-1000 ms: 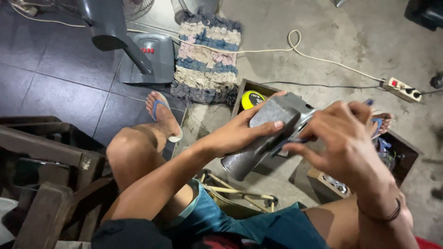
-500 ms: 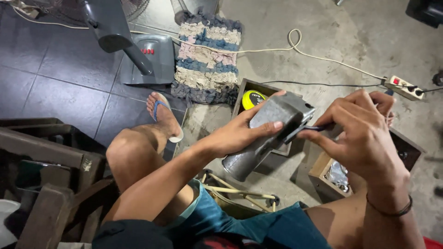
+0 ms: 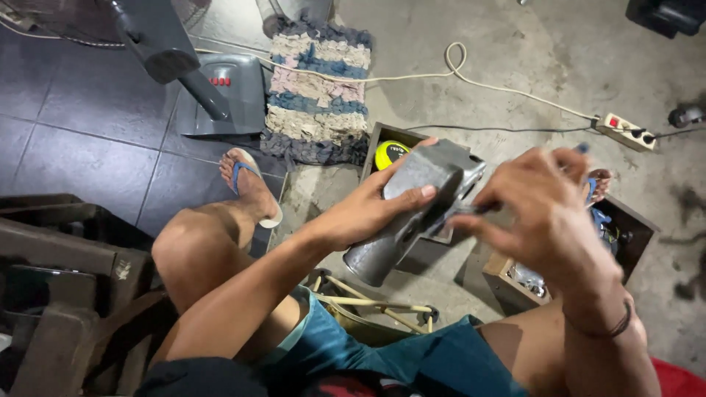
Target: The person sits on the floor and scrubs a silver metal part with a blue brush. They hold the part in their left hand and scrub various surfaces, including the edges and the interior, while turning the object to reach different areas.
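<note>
My left hand (image 3: 368, 209) grips a grey metal housing (image 3: 415, 206), a tapered casting with a round open end pointing down toward my lap. My right hand (image 3: 540, 202) holds a dark, blue-handled screwdriver (image 3: 471, 211) whose tip meets the upper right side of the housing. The tool's blue end (image 3: 583, 148) shows past my fingers. Both hands hover above the concrete floor, over my knees.
A wooden box (image 3: 376, 143) with a yellow-green round object (image 3: 388, 154) lies below the housing. Another wooden box (image 3: 507, 276) of small parts sits at the right. A striped rag rug (image 3: 316, 88), a fan base (image 3: 220, 95), a white cord with power strip (image 3: 624, 131) and dark wooden furniture (image 3: 66, 279) surround me.
My right hand has worked the screwdriver back and forth against the housing, now blurred with motion. My left hand keeps the same grip. The view has shifted slightly.
</note>
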